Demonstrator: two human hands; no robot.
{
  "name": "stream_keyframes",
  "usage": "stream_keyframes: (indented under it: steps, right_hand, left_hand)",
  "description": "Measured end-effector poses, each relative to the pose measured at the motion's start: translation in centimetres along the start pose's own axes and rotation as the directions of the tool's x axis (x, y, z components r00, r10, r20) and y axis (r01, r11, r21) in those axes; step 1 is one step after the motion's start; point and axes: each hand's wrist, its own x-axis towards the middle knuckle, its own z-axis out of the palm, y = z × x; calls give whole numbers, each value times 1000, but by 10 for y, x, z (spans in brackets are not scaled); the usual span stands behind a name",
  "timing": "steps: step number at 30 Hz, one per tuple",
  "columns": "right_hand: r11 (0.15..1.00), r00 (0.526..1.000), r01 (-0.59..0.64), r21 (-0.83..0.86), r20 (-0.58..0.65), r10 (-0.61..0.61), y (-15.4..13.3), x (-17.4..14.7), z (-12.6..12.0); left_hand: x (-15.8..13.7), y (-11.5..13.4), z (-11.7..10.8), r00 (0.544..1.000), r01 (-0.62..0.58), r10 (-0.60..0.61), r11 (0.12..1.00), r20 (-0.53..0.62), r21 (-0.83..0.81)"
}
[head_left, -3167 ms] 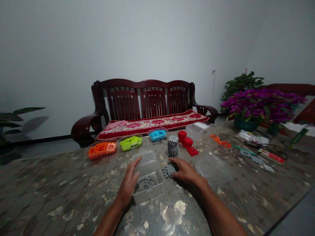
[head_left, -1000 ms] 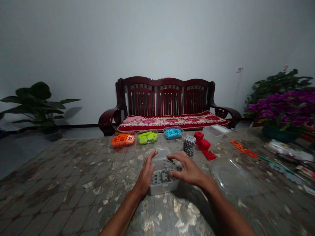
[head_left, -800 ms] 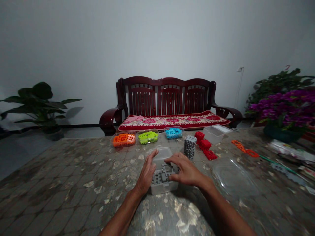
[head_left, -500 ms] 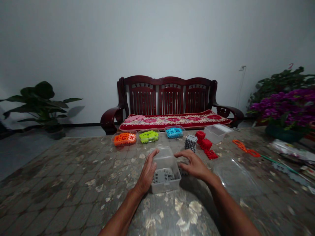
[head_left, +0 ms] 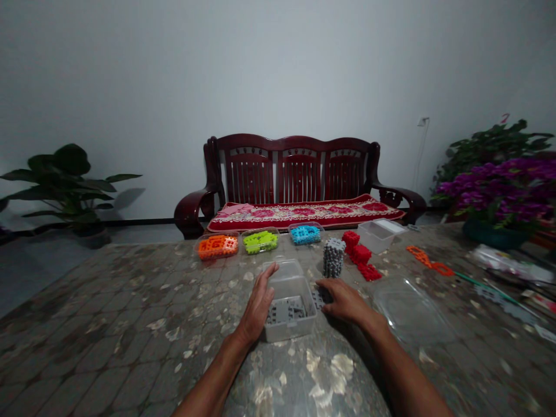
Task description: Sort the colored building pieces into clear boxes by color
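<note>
My left hand (head_left: 257, 304) lies along the left side of a clear plastic box (head_left: 289, 331), fingers stretched out against its wall. Grey interlocking plastic pieces (head_left: 285, 311) cover the bottom of this box, and its lid is tilted back behind it. Just right of the box, my right hand (head_left: 346, 299) closes its thumb and fingers around grey interlocking pieces (head_left: 319, 298) on the table; the palm hides part of them. A tall grey stack (head_left: 333, 259) stands upright behind my right hand. Next to it sits a red assembled shape (head_left: 360, 255).
Clear tubs of orange pieces (head_left: 218, 247), green pieces (head_left: 260, 241) and blue pieces (head_left: 306, 234) line the far edge. An uncovered clear box (head_left: 374, 238) stands farther right. A transparent lid (head_left: 410, 313) lies near my right forearm. Orange linked pieces (head_left: 430, 262) and purple flowers (head_left: 499, 188) are at right.
My right hand has lowered from above the box's right side onto the grey pieces there, its fingers closing around them. My left hand stays at the box. The view has shifted slightly.
</note>
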Motion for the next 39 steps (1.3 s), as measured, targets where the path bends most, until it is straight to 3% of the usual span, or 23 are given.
stream_keyframes:
  steps: [5,9,11,14,17,21,25,28,33,36,39]
  right_hand:
    - [1000,998,12,-17,-61,-13,3,0,4]
    - [998,989,-56,-40,-139,50,0,1,-4]
    - [997,978,-71,8,-198,71,-8,1,-15]
    - [988,968,6,152,-248,32,-30,1,-33]
    - [965,975,140,223,-200,-96,-62,0,-40]
    - [955,962,271,120,-50,-267,-99,4,-30]
    - [958,955,287,7,74,-287,-116,14,-12]
    - [949,945,315,21,89,-316,-116,20,-1]
    - [926,934,352,135,-109,-340,-102,23,3]
    - [935,924,288,209,-316,-214,-84,23,-7]
    - [934,852,202,294,-523,-19,-55,26,-27]
  left_hand:
    - [-1,-1,0,1000,10,-11,1000,-6,-18]
    - [-1,1,-1,1000,8,-8,1000,-12,-18]
    - [-1,2,0,1000,-2,2,1000,-11,-17]
    - [0,2,1,1000,-11,11,1000,-6,-11]
    - [-1,1,1,1000,-5,5,1000,-12,-17]
    - [-2,1,3,1000,-10,9,999,-15,-49]
    - [-2,3,4,999,-18,16,997,-29,-71]
    - [-2,3,4,999,-18,15,997,-38,-79]
    - [-2,1,4,1000,-12,10,999,-25,-51]
    - [-2,0,3,1000,1,-1,1000,-15,-31]
    - [-1,-2,3,1000,-3,2,1000,-21,-20]
